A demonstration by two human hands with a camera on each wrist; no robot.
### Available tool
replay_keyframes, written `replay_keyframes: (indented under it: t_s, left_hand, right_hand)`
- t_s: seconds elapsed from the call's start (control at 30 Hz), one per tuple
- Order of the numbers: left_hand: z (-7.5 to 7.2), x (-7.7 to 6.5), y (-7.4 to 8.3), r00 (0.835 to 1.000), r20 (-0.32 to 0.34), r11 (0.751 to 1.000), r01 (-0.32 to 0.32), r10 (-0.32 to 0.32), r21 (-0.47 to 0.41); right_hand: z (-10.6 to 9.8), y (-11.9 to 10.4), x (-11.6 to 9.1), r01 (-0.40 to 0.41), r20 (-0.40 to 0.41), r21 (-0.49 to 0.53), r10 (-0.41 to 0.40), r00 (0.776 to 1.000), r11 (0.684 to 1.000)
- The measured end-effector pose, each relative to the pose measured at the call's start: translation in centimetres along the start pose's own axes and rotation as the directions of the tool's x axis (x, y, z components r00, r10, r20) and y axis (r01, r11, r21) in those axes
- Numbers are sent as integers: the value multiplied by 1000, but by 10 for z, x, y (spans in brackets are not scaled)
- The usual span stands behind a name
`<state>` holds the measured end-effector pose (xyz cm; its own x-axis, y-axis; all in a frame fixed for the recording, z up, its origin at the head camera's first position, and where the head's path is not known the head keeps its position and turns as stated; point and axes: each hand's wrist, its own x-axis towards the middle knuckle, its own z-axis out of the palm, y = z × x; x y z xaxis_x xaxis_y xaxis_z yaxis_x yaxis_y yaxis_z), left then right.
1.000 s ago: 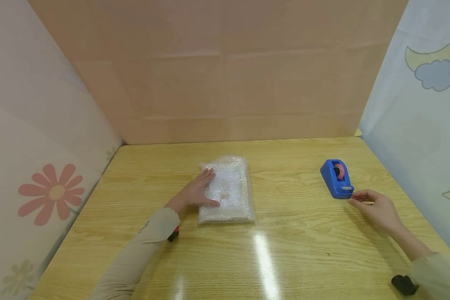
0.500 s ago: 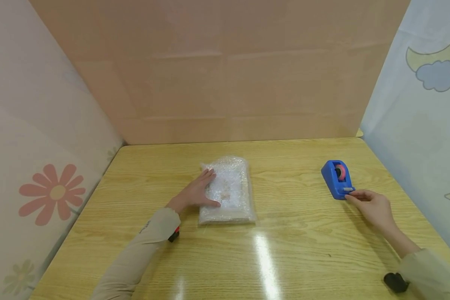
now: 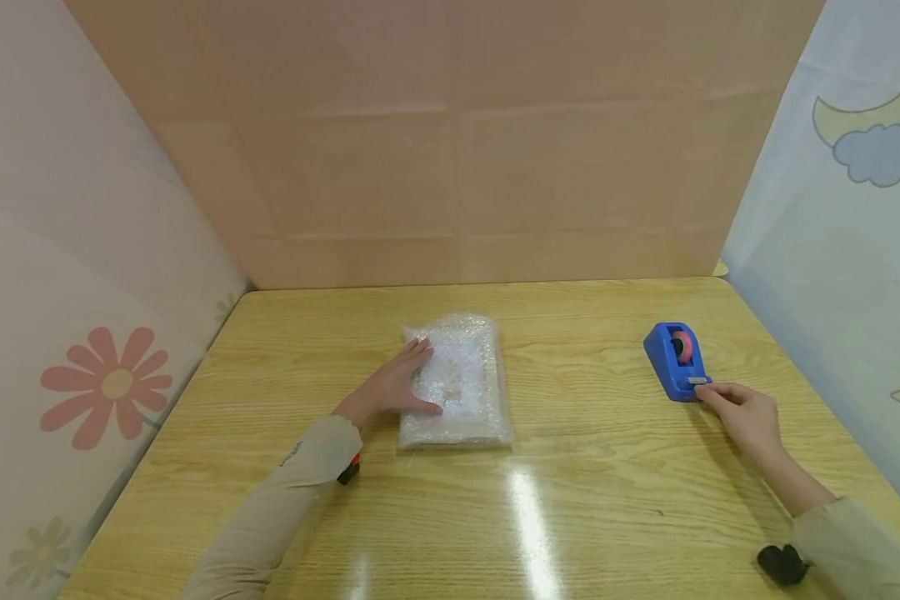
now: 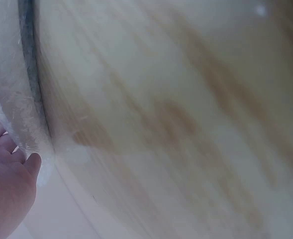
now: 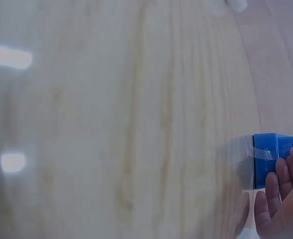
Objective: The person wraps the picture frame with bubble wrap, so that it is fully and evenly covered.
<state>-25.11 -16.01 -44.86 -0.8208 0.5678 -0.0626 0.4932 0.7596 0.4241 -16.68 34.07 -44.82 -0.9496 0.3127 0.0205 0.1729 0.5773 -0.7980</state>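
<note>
A bubble-wrapped flat package [image 3: 465,387] lies on the wooden table [image 3: 570,492] in the head view. My left hand [image 3: 397,383] rests on its left side, fingers spread and thumb out over the wrap. The left wrist view shows the hand [image 4: 9,184] at the package's edge. On the right stands a blue tape dispenser [image 3: 671,367] holding a roll of tape [image 3: 682,347] with a pink core. My right hand [image 3: 746,417] pinches the tape end with thumb and forefinger at the dispenser's cutter. Its other fingers lie against the dispenser's [image 5: 265,167] front in the right wrist view.
A beige backdrop [image 3: 450,167] stands along the table's far edge. Patterned side panels, one with a pink flower [image 3: 112,383] and one with a moon and cloud [image 3: 873,154], flank the table. Black wrist gear [image 3: 782,565] hangs under the right sleeve.
My right hand has shifted slightly left, its fingertips coming in to the dispenser's cutter from its front right corner. The left hand and the package have stayed put.
</note>
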Motion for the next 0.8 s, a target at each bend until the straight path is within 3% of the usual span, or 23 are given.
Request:
replay_keyframes:
  t_s: [0.2, 0.47, 0.8]
  left_hand:
    - [0, -1, 0, 1000, -4, 1000, -6, 6, -4]
    - [1, -2, 1, 1000, -9, 1000, -5, 5, -14]
    - [1, -3, 0, 1000, -18, 1000, -6, 6, -28]
  right_hand:
    - [1, -1, -1, -53, 3, 58, 53, 999, 997]
    - [3, -1, -2, -65, 7, 103, 64, 998, 993]
    - [8, -5, -4, 35, -82, -32, -37, 996, 999]
